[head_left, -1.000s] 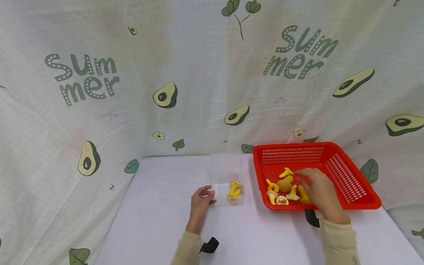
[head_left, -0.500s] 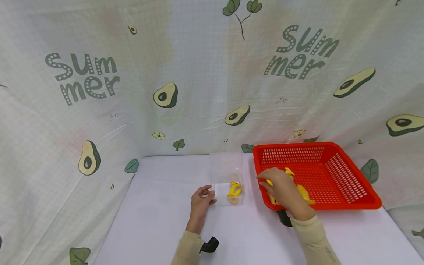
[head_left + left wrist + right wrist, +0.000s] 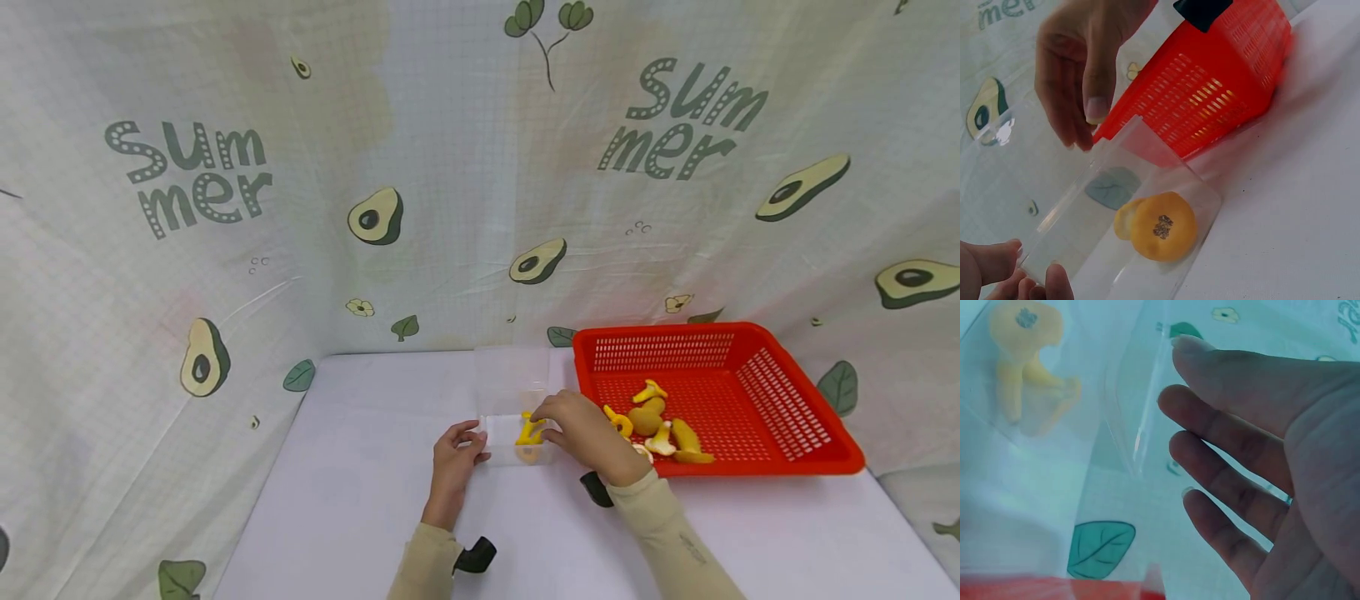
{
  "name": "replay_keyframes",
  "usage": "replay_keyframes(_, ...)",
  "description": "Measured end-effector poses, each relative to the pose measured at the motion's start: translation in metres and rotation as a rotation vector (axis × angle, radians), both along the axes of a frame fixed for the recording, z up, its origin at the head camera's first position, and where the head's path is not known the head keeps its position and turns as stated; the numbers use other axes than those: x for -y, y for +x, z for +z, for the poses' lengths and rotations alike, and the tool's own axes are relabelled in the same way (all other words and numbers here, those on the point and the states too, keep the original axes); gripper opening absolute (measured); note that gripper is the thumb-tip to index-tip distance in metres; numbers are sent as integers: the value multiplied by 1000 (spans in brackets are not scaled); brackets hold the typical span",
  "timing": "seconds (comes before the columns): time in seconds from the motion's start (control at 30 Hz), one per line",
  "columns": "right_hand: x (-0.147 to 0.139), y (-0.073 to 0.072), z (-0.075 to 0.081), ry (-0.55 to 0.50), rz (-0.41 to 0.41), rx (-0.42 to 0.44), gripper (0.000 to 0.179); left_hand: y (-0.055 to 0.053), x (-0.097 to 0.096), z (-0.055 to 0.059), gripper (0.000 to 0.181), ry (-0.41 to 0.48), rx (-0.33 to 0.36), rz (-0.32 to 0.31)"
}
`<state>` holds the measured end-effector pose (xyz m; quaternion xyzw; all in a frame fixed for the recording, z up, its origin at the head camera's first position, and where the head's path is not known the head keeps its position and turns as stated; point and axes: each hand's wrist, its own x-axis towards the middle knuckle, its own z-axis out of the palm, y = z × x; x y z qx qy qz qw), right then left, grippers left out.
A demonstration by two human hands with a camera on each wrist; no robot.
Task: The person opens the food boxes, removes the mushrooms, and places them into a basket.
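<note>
My left hand (image 3: 454, 457) grips the left side of a clear plastic box (image 3: 498, 457), its thumb and fingertips at the wall, as the left wrist view shows. Inside the box, at its right end, lie yellow mushrooms (image 3: 528, 432); one orange-yellow piece (image 3: 1164, 226) shows a dark mark through the clear wall. Over that end hovers my right hand (image 3: 583, 429), its fingers loosely bent. From the right wrist, nothing shows between the thumb and fingers of this hand (image 3: 1254, 456). The box's clear lid (image 3: 512, 367) stands raised at the back.
A red perforated basket (image 3: 780, 400) stands to the right of the box. Several mushrooms (image 3: 647, 415) lie in its left part, some hidden by my right wrist. Patterned cloth (image 3: 450, 167) hangs behind the white table (image 3: 360, 467).
My right hand has moved left, out of the red basket and over the box. The left hand has stayed at the box's left side.
</note>
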<state>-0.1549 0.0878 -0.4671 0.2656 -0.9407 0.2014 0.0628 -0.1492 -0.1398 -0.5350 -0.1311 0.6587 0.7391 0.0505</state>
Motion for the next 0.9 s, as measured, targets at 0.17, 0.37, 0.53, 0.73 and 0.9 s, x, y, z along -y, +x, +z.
replay_keyframes(0.17,7,-7,-1,-44,34,113,21,0,0,-1,38,17,-10,-4)
replay_keyframes(0.37,16,-15,-5,-30,58,166,19,0,1,-3,39,24,-13,-9)
replay_keyframes(0.53,20,-21,-8,1,61,191,21,1,0,-4,38,6,-9,-14)
replay_keyframes(0.73,25,-28,-10,14,23,273,22,1,1,-3,38,23,-11,-13)
replay_keyframes(0.9,31,-32,-13,45,22,274,19,-1,1,-3,38,37,-8,-13)
